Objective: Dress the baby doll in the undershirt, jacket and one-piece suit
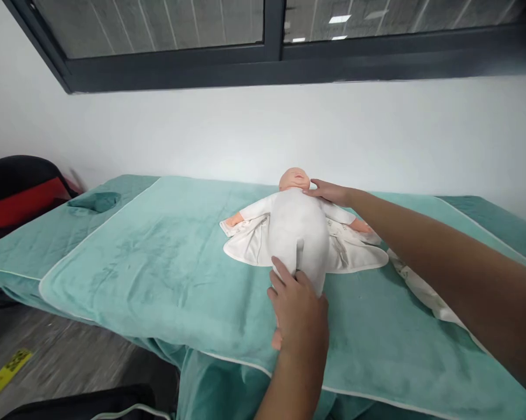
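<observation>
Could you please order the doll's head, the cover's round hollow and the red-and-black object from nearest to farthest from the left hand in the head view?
1. Doll's head: straight beyond the left hand.
2. Round hollow: off to the left, in the green cover.
3. Red-and-black object: at the view's left edge.

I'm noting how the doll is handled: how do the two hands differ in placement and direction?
The left hand is at the doll's lower body, whereas the right hand is up by its shoulder, next to the head. The left hand reaches in from the bottom of the picture, the right hand from the right edge. Both are bare and touch the doll.
</observation>
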The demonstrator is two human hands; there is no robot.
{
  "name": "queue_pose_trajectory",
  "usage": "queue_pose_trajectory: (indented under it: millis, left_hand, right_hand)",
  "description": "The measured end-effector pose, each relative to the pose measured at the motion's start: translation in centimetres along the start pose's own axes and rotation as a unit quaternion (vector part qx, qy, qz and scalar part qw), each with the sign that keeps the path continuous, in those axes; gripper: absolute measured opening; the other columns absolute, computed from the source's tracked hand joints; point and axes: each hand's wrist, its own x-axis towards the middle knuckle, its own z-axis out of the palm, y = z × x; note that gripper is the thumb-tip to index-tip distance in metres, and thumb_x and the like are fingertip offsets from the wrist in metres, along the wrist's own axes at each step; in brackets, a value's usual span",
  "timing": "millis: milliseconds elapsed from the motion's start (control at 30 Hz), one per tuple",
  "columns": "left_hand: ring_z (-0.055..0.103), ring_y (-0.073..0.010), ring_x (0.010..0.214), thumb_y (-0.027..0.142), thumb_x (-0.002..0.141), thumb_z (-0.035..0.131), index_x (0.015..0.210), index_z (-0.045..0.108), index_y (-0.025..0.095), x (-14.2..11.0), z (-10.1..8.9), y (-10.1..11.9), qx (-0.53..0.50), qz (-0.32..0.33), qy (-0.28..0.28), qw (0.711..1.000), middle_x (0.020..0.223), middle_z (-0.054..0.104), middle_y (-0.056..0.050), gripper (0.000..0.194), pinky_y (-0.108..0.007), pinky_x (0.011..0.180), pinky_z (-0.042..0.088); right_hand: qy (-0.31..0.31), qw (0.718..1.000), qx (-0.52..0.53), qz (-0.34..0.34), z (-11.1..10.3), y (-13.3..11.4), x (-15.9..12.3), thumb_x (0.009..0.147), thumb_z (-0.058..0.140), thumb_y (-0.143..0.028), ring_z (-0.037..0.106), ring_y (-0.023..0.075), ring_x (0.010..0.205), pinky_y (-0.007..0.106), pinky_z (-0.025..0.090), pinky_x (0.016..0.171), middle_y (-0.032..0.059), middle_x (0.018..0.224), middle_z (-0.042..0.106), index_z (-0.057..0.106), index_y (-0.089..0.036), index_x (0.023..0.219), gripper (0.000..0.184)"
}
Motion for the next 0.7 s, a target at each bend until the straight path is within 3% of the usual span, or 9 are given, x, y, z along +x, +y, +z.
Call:
queue_pose_trajectory:
  millis: [100,267,367,433,500,533,633,700]
  left_hand:
    - [0.048,-0.0462,0.122,0.043,0.075,0.072,0.102,0.065,0.012,0.2,0.1,0.1,0.01,-0.009,-0.014,1.0,0.154,0.027,-0.028,0.042,-0.057,0.086,0.048]
    - [0.054,-0.0403,0.12,0.048,0.076,0.072,0.107,0.064,0.021,-0.1,-1.6,-1.9,-0.023,0.007,-0.046,0.999,0.158,0.026,-0.019,0.042,-0.05,0.083,0.052]
    - [0.064,-0.0259,0.102,0.043,0.088,0.058,0.113,0.061,0.028,1.8,-2.7,-4.8,-0.126,0.037,-0.026,0.991,0.149,0.044,-0.01,0.029,-0.038,0.078,0.054]
    - [0.063,-0.0208,0.104,0.035,0.095,0.048,0.114,0.059,0.024,4.8,-2.8,-7.0,-0.205,0.069,0.022,0.976,0.126,0.062,-0.008,0.024,-0.034,0.088,0.051]
    - [0.059,-0.0212,0.111,0.026,0.096,0.045,0.111,0.059,0.021,8.6,-2.1,-9.0,-0.189,0.105,0.072,0.974,0.118,0.065,-0.008,0.022,-0.035,0.097,0.047]
    - [0.058,-0.0229,0.113,0.024,0.095,0.045,0.11,0.06,0.019,10.5,-1.6,-9.8,-0.149,0.111,0.093,0.978,0.119,0.064,-0.009,0.022,-0.037,0.099,0.045]
    - [0.055,-0.0283,0.115,0.022,0.093,0.046,0.107,0.063,0.016,14.5,0.0,-11.3,-0.039,0.087,0.111,0.989,0.118,0.064,-0.012,0.022,-0.044,0.097,0.043]
    - [0.052,-0.0301,0.118,0.025,0.094,0.046,0.11,0.063,0.016,15.4,0.8,-11.8,0.002,0.069,0.13,0.989,0.12,0.063,-0.013,0.025,-0.046,0.096,0.041]
  right_hand:
    - [-0.044,0.998,-0.029,0.033,0.7,1.2,0.8,0.074,0.065,-0.066,0.056,0.036,0.123,0.055,0.046,0.1,0.0207,0.142,0.053,0.042,-0.016,0.143,0.088]
    - [-0.047,0.986,-0.15,0.054,-0.2,1.5,2.1,0.073,0.062,-0.073,0.058,0.0388,0.117,0.054,0.046,0.098,0.0219,0.134,0.059,0.031,-0.013,0.15,0.103]
    - [-0.012,0.958,-0.287,-0.005,-1.0,-0.2,2.6,0.075,0.06,-0.072,0.061,0.0396,0.11,0.056,0.044,0.096,0.0182,0.124,0.064,0.036,-0.017,0.148,0.095]
    - [0.039,0.935,-0.347,-0.065,-0.3,-2.0,2.7,0.081,0.056,-0.068,0.061,0.0384,0.109,0.054,0.044,0.096,0.0165,0.123,0.063,0.047,-0.019,0.14,0.077]
    - [0.055,0.922,-0.362,-0.123,2.1,-4.0,2.9,0.087,0.052,-0.058,0.061,0.0351,0.11,0.049,0.046,0.095,0.0156,0.128,0.06,0.054,-0.019,0.134,0.061]
    - [0.034,0.918,-0.365,-0.155,3.8,-5.0,3.0,0.089,0.052,-0.053,0.06,0.0334,0.111,0.045,0.046,0.095,0.0151,0.13,0.058,0.054,-0.018,0.133,0.056]
    - [-0.074,0.891,-0.385,-0.228,10.0,-7.3,3.8,0.091,0.052,-0.041,0.056,0.0309,0.118,0.04,0.045,0.094,0.0138,0.137,0.054,0.051,-0.018,0.135,0.05]
    - [-0.144,0.869,-0.419,-0.221,13.7,-8.3,4.5,0.089,0.054,-0.042,0.057,0.0323,0.115,0.04,0.045,0.088,0.013,0.129,0.06,0.056,-0.02,0.127,0.044]
